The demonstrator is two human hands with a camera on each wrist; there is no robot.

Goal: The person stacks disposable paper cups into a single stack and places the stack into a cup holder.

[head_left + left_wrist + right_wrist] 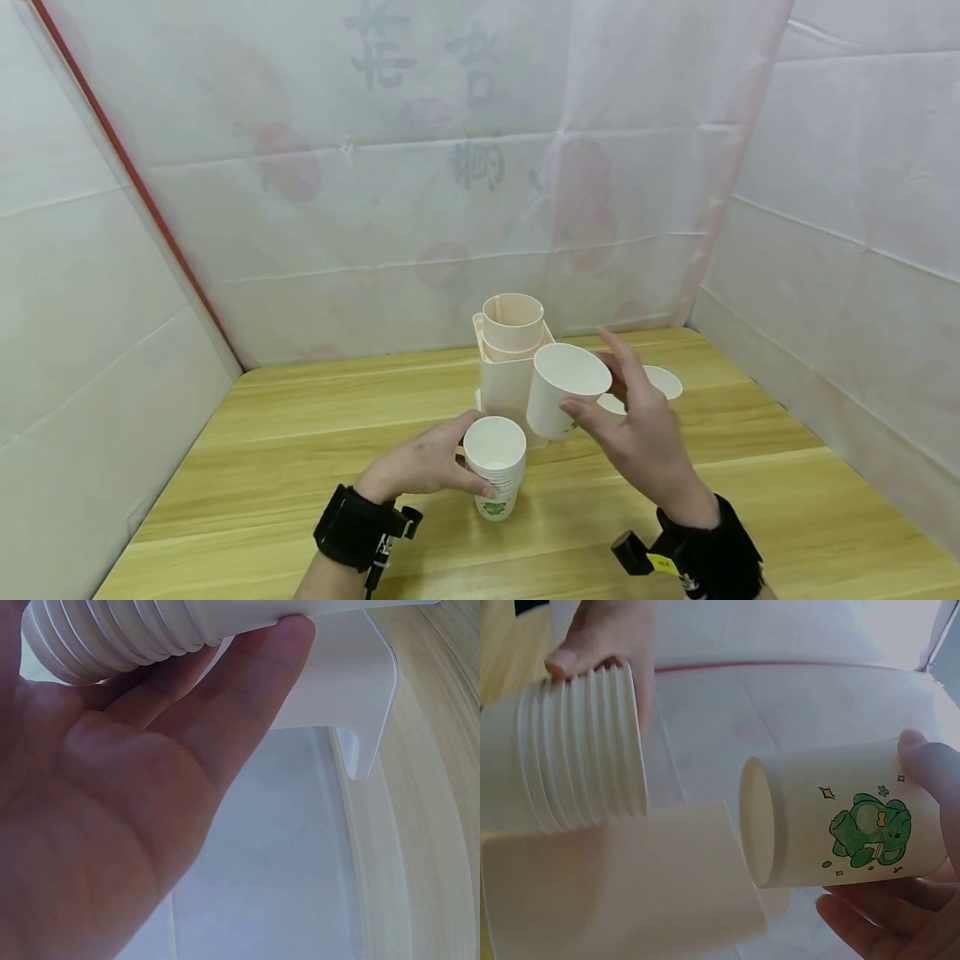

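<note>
My left hand [431,458] grips a nested stack of white paper cups [497,467] upright, thumb and fingers curled round its sides. In the right wrist view the stacked rims [592,750] show clearly. My right hand [645,425] holds a single white paper cup [558,404] by its side, tilted, its mouth facing up. A green cartoon animal is printed on this cup [840,825]. Just behind both hands stands a cream plastic cup dispenser [502,387] with a round tube [513,323] at its top. The single cup overlaps the dispenser's right side in the head view.
Two white round things, one of them a flat-looking oval [663,382], lie behind my right hand, partly hidden. The wood-grain table [337,417] is bordered by white cloth walls [420,208] at the back and sides.
</note>
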